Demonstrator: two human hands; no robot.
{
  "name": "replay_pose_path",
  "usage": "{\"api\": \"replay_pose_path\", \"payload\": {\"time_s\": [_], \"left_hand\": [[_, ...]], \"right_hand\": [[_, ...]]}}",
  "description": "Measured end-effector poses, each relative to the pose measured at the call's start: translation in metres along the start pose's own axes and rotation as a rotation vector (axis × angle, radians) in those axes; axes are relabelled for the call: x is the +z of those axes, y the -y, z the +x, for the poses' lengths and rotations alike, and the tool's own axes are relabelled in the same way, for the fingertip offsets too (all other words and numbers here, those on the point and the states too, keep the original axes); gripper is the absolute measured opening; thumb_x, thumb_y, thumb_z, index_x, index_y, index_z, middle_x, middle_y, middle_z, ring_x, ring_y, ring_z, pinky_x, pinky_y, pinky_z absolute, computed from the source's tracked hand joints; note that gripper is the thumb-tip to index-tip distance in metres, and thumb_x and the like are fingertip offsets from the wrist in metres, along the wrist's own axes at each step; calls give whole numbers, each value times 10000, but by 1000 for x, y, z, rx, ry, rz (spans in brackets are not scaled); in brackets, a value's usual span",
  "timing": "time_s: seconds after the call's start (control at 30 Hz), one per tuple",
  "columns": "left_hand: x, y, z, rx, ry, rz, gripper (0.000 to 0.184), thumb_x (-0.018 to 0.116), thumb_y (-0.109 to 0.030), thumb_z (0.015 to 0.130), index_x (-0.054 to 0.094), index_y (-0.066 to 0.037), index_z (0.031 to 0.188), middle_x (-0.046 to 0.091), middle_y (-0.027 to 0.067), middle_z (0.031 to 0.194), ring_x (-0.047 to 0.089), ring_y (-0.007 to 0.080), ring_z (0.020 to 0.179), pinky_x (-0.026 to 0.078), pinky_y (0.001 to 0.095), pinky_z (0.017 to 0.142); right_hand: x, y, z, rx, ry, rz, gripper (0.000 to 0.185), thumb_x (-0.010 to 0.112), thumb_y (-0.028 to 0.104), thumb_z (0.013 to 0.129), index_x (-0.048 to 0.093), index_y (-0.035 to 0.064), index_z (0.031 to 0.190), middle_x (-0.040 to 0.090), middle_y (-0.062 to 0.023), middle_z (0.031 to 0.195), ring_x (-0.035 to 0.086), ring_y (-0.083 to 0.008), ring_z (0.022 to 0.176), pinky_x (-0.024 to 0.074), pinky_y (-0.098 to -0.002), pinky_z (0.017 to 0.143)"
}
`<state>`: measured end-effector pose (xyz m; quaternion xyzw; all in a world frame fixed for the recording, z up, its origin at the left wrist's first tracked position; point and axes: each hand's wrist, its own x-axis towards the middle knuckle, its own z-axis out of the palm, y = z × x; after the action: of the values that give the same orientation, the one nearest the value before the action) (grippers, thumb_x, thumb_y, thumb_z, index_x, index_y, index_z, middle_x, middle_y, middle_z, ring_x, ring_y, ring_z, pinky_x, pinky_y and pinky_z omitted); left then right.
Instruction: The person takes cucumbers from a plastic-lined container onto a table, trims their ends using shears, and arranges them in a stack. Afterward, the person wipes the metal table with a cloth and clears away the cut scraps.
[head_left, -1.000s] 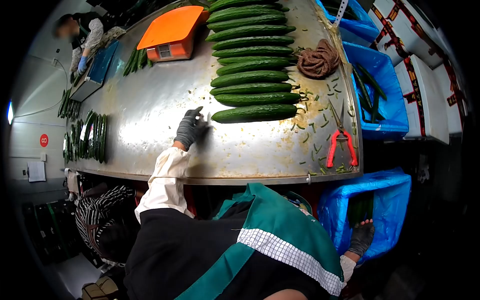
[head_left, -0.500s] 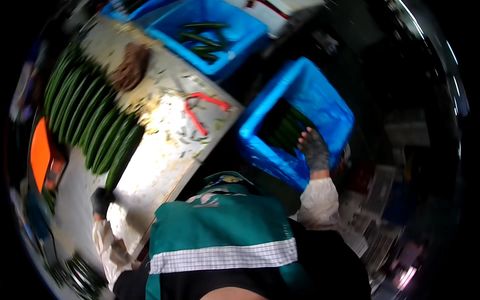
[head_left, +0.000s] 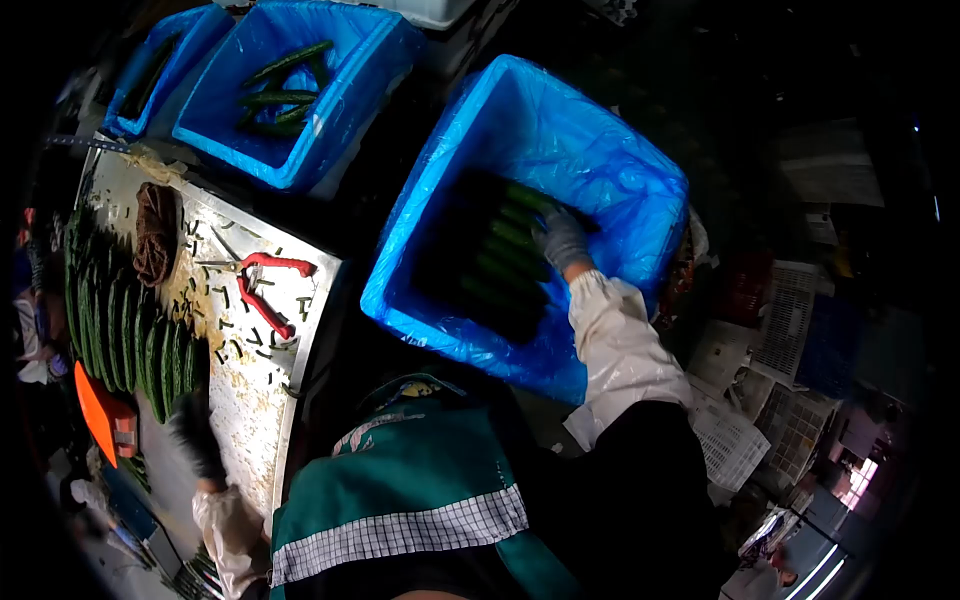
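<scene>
"What's nearest?"

"A green apron (head_left: 400,475). Beyond it, over a metal table (head_left: 258,425), the gloved left hand (head_left: 196,445) is beside a cucumber row (head_left: 140,345) — laid side by side, probably to keep them straight. Too dark to tell its grip."

"And the right hand (head_left: 562,242)?"

"Inside a blue bin (head_left: 600,165) — lined, probably, to shield its contents. Fingers lie over stacked cucumbers (head_left: 515,228); whether they close on one, I cannot tell."

"Farther off?"

"Red-handled shears (head_left: 262,260), likely placed within reach; then a brown cloth (head_left: 155,235) and another bin (head_left: 358,50) of loose cucumbers (head_left: 278,98)."
</scene>
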<state>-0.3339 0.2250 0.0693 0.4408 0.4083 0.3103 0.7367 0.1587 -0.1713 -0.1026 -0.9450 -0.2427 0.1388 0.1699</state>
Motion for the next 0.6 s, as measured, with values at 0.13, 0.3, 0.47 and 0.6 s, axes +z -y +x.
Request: {"api": "replay_pose_path", "payload": {"time_s": [0.13, 0.3, 0.47, 0.6], "left_hand": [[240, 44, -19, 722, 630, 1282, 136, 654, 4, 669, 557, 12, 764, 566, 140, 907, 565, 269, 846, 464, 329, 698], [352, 98, -22, 626, 1066, 1502, 323, 592, -70, 673, 527, -43, 989, 513, 154, 1124, 529, 317, 991, 467, 369, 773], [414, 206, 36, 851, 1156, 1571, 460, 521, -84, 733, 448, -84, 1187, 389, 162, 1281, 389, 334, 1174, 374, 417, 921], [467, 279, 82, 931, 1168, 1596, 534, 542, -114, 737, 379, -87, 1244, 358, 165, 1303, 343, 330, 1211, 316, 435, 967]], "right_hand": [[9, 21, 39, -109, 30, -165, 491, 649, 242, 701, 506, 36, 1123, 506, -190, 1147, 468, -342, 1061, 382, -378, 914], [28, -18, 47, 163, -425, 258, 231, 614, 213, 714, 620, 47, 874, 611, -173, 887, 578, -322, 841, 453, -372, 769], [25, -49, -21, 1263, -412, 1491, 143, 523, 280, 824, 514, 142, 857, 531, 8, 714, 496, -135, 602, 358, -325, 509], [65, -49, -61, 1497, -446, 1817, 127, 510, 282, 827, 496, 173, 891, 541, 9, 743, 523, -195, 681, 386, -434, 645]]}}
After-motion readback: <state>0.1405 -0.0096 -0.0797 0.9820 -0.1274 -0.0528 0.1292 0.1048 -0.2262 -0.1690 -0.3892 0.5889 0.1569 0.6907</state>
